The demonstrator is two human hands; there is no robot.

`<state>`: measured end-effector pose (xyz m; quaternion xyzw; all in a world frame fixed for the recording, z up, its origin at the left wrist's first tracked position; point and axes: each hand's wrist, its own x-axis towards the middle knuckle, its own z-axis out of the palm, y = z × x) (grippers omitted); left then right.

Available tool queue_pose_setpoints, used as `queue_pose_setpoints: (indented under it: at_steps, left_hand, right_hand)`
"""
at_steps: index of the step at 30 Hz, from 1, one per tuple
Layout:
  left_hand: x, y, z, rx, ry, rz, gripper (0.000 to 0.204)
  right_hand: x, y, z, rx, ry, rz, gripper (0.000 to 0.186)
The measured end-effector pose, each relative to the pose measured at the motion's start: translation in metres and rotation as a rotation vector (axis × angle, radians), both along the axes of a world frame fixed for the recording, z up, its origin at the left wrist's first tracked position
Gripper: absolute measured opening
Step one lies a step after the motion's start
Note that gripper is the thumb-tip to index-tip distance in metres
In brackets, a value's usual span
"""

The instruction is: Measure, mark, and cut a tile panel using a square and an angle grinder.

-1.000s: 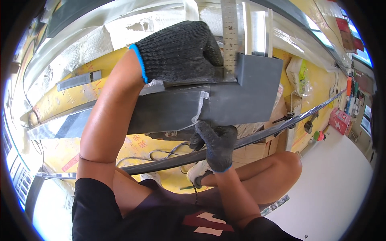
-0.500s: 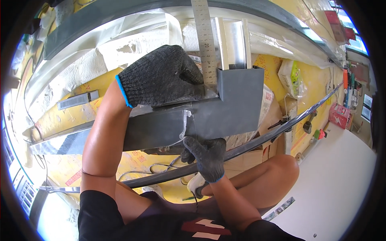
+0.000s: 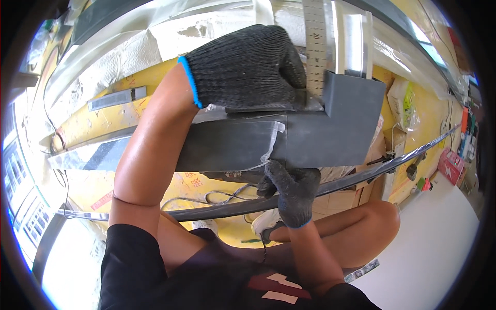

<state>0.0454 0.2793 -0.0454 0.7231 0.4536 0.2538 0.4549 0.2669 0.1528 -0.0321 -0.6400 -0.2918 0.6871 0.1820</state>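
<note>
A grey metal profile (image 3: 227,144) lies crosswise in front of me, with clear film peeled back near a joint line. Its right end has a grey L-shaped corner part (image 3: 346,129), from which pale, film-edged rails point away. My left hand (image 3: 245,70), in a black knit glove with a blue cuff, is closed around the stock of a steel try square (image 3: 315,57). The square rests on the profile's far edge, its ruled blade upright beside the corner part. My gloved right hand (image 3: 297,191) grips the profile's near edge below the joint, thumb on top; its other fingers are partly hidden.
A long dark film-wrapped strip (image 3: 237,207) crosses beneath, above my bent legs. Behind stand white padded wrapping (image 3: 137,54) and another long grey bar. A small grey plate (image 3: 116,98) lies on the yellow floor sheet. Cables, cardboard, a red box (image 3: 450,166) and hand tools lie about.
The whole scene sits further right and slightly higher in the picture. Both hands keep their holds on the try square and the profile.
</note>
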Motion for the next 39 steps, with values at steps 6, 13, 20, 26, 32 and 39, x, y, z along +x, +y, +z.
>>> queue_pose_setpoints:
  at_steps: [6, 13, 20, 26, 32, 39]
  left_hand:
    - [0.0003, -0.0003, 0.0003, -0.069, -0.007, 0.008, 0.021]
    - [0.0008, -0.0023, -0.0032, -0.022, 0.023, 0.023, 0.022]
    - [0.0004, -0.0001, -0.0018, 0.108, 0.022, -0.032, 0.023]
    - [0.0002, -0.0010, -0.0003, -0.084, -0.009, -0.007, 0.024]
    - [0.0001, 0.0016, 0.0007, -0.139, -0.083, -0.028, 0.022]
    - [-0.0024, 0.0017, 0.0002, -0.047, 0.003, 0.004, 0.029]
  right_hand:
    - [0.0030, -0.0001, -0.0012, 0.000, -0.004, 0.002, 0.017]
    - [0.0024, -0.0047, -0.0056, 0.070, -0.033, 0.027, 0.017]
    - [0.0009, -0.0010, -0.0032, 0.050, -0.021, 0.002, 0.017]
    - [0.0020, 0.0023, -0.0025, 0.032, 0.003, 0.022, 0.016]
    - [0.0008, 0.0028, -0.0018, 0.036, 0.011, -0.019, 0.018]
    - [0.0030, 0.0032, -0.0042, 0.079, 0.065, -0.048, 0.021]
